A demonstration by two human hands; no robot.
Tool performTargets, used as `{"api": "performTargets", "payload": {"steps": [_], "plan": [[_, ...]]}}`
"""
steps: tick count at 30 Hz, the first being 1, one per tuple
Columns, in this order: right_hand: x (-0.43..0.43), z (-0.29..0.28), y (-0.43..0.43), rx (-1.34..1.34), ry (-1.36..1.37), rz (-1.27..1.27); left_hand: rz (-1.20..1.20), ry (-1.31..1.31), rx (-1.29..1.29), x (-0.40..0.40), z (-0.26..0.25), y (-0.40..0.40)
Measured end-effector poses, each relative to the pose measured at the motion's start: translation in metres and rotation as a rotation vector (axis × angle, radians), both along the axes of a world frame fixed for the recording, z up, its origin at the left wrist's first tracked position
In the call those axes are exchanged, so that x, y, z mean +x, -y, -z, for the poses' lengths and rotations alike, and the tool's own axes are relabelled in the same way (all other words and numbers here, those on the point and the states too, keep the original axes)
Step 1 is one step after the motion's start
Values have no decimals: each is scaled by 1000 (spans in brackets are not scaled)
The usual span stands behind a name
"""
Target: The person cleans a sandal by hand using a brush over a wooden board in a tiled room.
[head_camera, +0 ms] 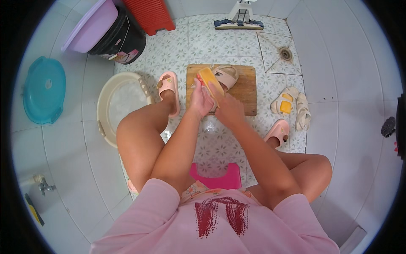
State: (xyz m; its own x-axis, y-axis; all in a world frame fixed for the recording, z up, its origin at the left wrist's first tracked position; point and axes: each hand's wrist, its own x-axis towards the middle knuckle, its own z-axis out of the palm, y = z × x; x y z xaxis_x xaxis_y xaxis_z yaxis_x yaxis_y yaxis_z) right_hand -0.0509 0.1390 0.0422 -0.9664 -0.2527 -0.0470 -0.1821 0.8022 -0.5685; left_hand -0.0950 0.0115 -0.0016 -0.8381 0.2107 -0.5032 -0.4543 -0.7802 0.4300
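Observation:
My right hand (230,109) grips the near end of a yellow oblong block (209,79), with a finger laid along it. It may be a scrubbing brush; its underside is hidden. Against the block's left side, my left hand (202,100) is cupped, its thumb near a strip of red. Both hands are over a wooden board (245,95) on the tiled floor. A pale open-toe sandal (228,77) with a broad strap lies on the board, partly covered by the block and my hands.
To the left stands a cream basin (103,127) of cloudy water. Light strappy sandals (303,114) sit at right, a yellow piece (286,103) on one. Behind are a black bucket (130,41), a purple basin (95,28), a mop head (239,24) and a floor drain (285,54). A pink stool (219,181) shows below.

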Motion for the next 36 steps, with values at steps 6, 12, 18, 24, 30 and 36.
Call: {"api": "performTargets", "payload": {"steps": [6, 12, 18, 24, 30, 36], "plan": [[47, 15, -23, 129, 131, -35, -4, -29, 203, -1, 1, 7], [16, 0, -20, 36, 31, 1, 127, 22, -39, 0, 1, 2], [40, 10, -11, 76, 12, 3, 8, 135, 177, -2, -15, -5], [23, 6, -34, -47, 1, 49, 40, 22, 244, 0, -13, 0], [11, 14, -14, -31, -59, 40, 10, -4, 324, -2, -29, -7], [50, 27, -55, 83, 140, 40, -57, -65, 465, 0, -16, 8]]}}
